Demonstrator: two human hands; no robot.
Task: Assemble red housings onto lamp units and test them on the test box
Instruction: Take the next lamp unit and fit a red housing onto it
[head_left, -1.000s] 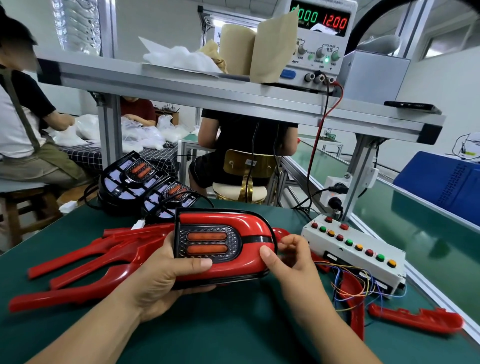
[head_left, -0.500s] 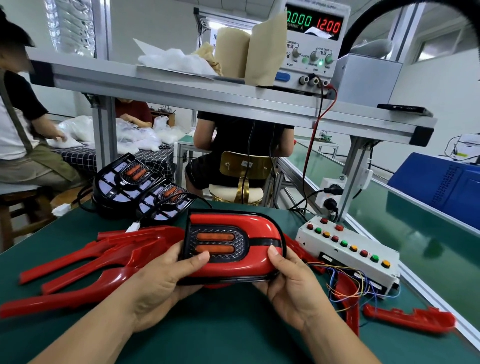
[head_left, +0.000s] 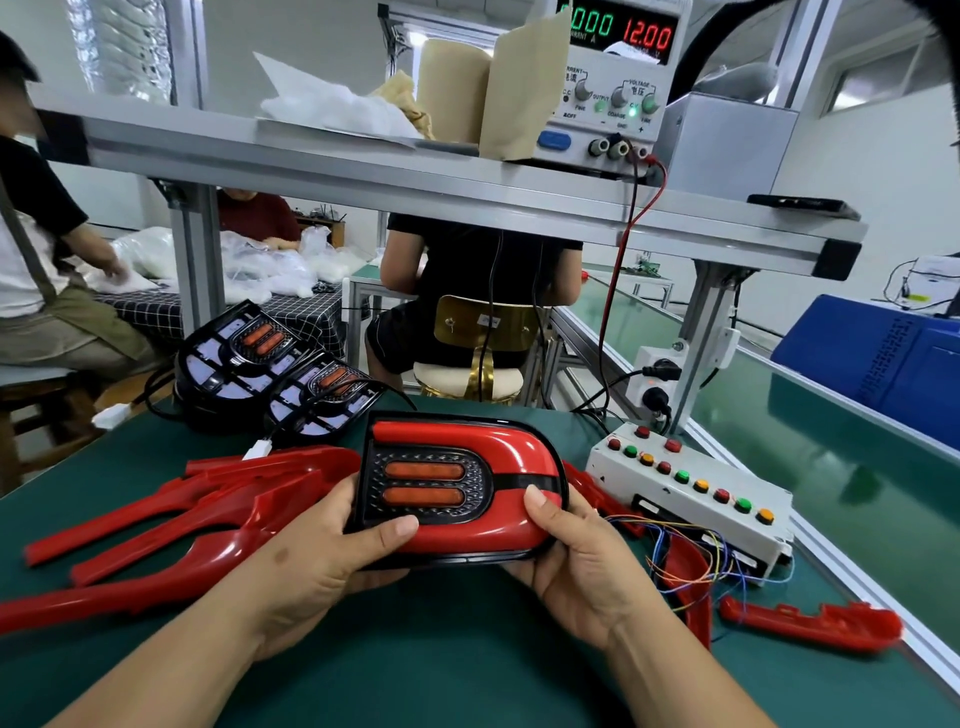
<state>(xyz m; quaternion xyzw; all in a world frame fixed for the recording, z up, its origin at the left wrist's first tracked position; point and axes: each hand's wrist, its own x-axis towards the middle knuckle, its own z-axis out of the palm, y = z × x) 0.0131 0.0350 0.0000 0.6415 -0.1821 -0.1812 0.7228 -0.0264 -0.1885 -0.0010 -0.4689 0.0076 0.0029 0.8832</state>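
Note:
A lamp unit with a red housing (head_left: 488, 452) fitted over it is held above the green table, its two orange lenses facing me. My left hand (head_left: 322, 561) grips its left end, thumb on the lower front edge. My right hand (head_left: 576, 561) grips its right end, thumb pressed on the red face. The white test box (head_left: 691, 493) with red, green and orange buttons sits to the right, coloured wires trailing from its front. Several loose red housings (head_left: 218, 504) lie to the left. Two bare black lamp units (head_left: 270, 369) rest behind them.
A power supply (head_left: 613, 83) reading 12.00 stands on the overhead shelf, its red lead running down toward the box. More red housing pieces (head_left: 810, 623) lie at the right near the table edge (head_left: 852, 582). People sit at benches behind.
My right hand came from behind the lamp's right end to grip it with the thumb on the front. The lamp has shifted slightly right and is held more squarely between both hands.

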